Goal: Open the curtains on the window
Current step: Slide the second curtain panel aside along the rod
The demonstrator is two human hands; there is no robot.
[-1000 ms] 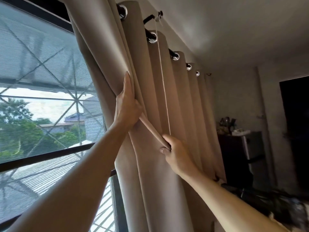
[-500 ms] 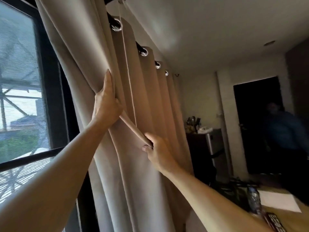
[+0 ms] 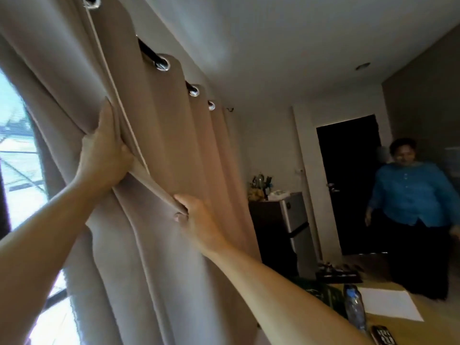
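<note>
A beige eyelet curtain (image 3: 174, 135) hangs in folds from a black rod (image 3: 149, 54) across the middle of the view. My left hand (image 3: 104, 153) grips a bunch of its folds near the edge, fingers pointing up. Lower and to the right, my right hand (image 3: 196, 217) pinches the curtain's hem, which runs taut between both hands. The window (image 3: 17, 175) shows bright at the far left, uncovered beside the gathered cloth.
A person in a blue top (image 3: 413, 195) stands by a dark doorway (image 3: 348, 180) at right. A small fridge (image 3: 288, 232) with items on top stands past the curtain. A water bottle (image 3: 354, 310) and white paper (image 3: 388, 305) lie on a surface at lower right.
The view has swung to the right, so less window and more room shows. Both hands keep their hold on the curtain and have carried it along the rod away from the glass.
</note>
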